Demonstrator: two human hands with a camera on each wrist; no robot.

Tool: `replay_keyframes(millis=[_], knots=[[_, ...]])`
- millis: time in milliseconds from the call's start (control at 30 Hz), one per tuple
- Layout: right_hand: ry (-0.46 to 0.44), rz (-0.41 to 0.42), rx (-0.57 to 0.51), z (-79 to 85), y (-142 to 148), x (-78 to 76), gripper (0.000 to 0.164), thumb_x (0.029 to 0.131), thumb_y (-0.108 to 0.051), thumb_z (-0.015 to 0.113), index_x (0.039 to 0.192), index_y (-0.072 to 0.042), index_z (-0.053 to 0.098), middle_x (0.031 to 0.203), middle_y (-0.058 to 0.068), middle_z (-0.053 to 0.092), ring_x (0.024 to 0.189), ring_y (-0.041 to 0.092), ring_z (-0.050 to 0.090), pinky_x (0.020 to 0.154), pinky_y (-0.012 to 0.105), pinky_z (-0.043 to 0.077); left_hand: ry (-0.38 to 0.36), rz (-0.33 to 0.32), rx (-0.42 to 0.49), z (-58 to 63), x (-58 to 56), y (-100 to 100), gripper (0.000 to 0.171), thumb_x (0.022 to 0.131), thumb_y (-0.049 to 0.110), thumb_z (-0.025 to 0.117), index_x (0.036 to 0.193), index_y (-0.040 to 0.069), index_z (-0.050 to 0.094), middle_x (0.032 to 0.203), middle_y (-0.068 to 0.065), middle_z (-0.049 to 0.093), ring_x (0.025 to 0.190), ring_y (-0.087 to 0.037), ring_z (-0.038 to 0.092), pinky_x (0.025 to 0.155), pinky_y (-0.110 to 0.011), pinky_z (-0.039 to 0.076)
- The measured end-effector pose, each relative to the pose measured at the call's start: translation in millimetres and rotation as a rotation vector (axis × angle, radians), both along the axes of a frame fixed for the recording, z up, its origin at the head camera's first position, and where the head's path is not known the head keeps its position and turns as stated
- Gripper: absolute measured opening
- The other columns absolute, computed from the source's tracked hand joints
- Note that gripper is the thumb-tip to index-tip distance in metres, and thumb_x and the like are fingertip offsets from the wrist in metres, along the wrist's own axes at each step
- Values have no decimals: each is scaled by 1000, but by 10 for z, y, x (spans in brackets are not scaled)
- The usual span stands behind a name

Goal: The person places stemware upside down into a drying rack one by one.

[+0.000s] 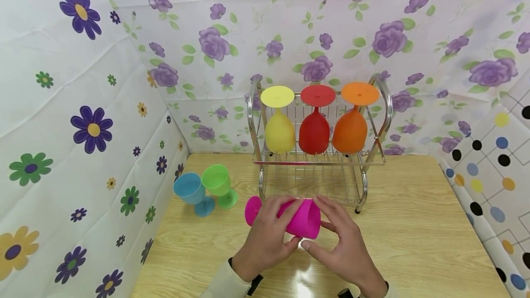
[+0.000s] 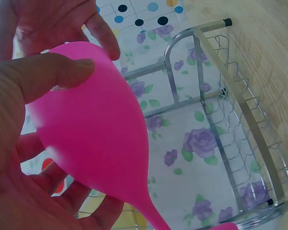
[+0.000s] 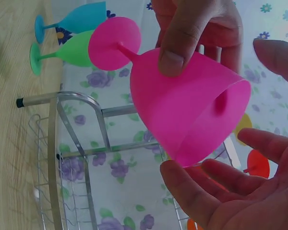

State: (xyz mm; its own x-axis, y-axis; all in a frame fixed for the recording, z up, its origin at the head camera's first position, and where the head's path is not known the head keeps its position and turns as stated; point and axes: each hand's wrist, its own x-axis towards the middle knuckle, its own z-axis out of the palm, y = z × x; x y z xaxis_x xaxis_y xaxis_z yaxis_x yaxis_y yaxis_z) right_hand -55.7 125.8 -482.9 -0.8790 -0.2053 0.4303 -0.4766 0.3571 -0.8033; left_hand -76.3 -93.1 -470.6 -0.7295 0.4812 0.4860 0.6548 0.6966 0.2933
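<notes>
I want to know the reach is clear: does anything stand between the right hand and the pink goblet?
Nothing visible does. The right hand is at the open rim of the pink goblet; whether they touch is hard to tell. The left hand grips the goblet behind the rim, out of the way.

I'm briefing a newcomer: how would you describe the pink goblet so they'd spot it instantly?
Find the silver wire rack on the table. In front of it, the person's left grip holds the pink goblet sideways. Unlike the upright blue goblet and green goblet to its left, it is pink and held.
</notes>
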Motion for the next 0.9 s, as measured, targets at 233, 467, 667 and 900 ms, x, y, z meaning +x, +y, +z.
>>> replay_keyframes(millis=[233,467,667,900], knots=[[-42,-7,-56,22,14,6,76,82,-17,93,150,-19,59,147,2,59,127,16,64,82,26,65,23,-39,-42,57,27,29,80,81,30,93,151,14,57,146,-4,55,135,-20,52,114,-37,53],[-61,-56,-101,0,44,-5,73,81,-14,93,146,-21,61,139,1,62,123,19,66,80,30,67,-4,13,63,32,63,37,92,75,30,98,154,10,54,147,-7,55,135,-22,56,103,-33,61],[-103,-60,-228,2,63,-20,71,84,-4,89,147,-16,58,141,7,61,125,16,65,83,31,66,-65,63,300,-6,137,28,91,78,27,97,156,10,52,152,-10,54,139,-28,57,102,-44,62],[-163,-13,-425,63,94,-10,68,88,13,76,149,0,49,142,12,56,126,16,64,85,29,66,-326,141,750,-64,280,81,74,89,26,88,153,10,54,150,-8,58,138,-29,59,111,-46,56]])
